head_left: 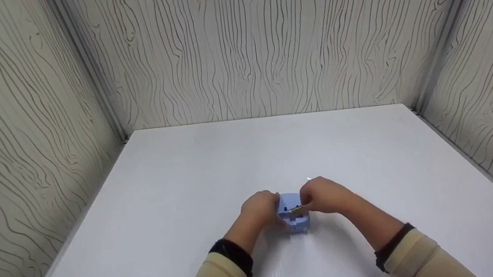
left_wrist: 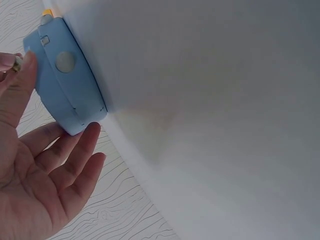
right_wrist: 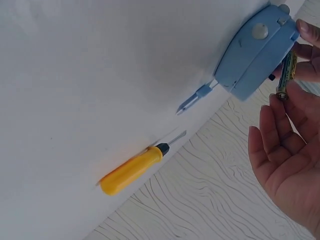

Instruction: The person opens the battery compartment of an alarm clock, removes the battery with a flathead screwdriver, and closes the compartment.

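A small blue plastic device (head_left: 289, 199) with rounded sides stands on the white table, its recessed side showing in the head view. My left hand (head_left: 260, 208) grips it from the left, thumb and fingers at opposite edges of the blue device (left_wrist: 70, 75) in the left wrist view. At the recess, my right hand (head_left: 326, 194) pinches a battery (right_wrist: 287, 72) between thumb and index finger. The other fingers of that right hand (right_wrist: 292, 155) are loosely bent. Whether the battery touches the inside of the recess is hard to tell.
A screwdriver (right_wrist: 135, 169) with a yellow handle lies on the table (right_wrist: 60, 125) near the device. Close beside the device is a slim blue piece (right_wrist: 195, 98). Wood-patterned panels (head_left: 240, 45) enclose the table at the back and both sides.
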Available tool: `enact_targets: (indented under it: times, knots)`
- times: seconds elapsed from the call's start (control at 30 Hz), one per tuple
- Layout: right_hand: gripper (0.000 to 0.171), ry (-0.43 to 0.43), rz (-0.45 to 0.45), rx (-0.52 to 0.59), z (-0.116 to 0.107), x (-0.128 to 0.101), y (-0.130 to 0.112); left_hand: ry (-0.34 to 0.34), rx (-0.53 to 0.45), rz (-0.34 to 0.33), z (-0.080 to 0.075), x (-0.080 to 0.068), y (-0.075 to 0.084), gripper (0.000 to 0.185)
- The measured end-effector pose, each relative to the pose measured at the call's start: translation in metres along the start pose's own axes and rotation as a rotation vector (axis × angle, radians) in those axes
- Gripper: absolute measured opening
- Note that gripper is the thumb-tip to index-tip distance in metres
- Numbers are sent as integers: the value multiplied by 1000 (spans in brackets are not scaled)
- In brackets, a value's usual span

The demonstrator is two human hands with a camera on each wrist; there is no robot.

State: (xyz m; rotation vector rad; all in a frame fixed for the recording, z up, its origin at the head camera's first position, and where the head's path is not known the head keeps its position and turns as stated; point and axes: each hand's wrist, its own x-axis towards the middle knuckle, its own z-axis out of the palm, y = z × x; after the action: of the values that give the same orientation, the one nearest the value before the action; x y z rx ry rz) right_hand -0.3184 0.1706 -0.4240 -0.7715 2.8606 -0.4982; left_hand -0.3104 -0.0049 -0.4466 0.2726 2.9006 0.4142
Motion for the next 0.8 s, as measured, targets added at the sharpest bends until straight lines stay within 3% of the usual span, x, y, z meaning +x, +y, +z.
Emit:
enact_targets:
  times: [0.23, 0.5, 0.8]
  knots:
    - [5, 41, 145, 75, -9, 3, 19, -4, 22, -1, 0, 0, -1, 81]
    - [7, 103, 336, 63, -11, 5, 46, -20, -1, -14, 2, 1, -1, 85]
    - [9, 83, 394, 21, -8, 1, 65, -30, -16, -27, 1, 1, 0, 85]
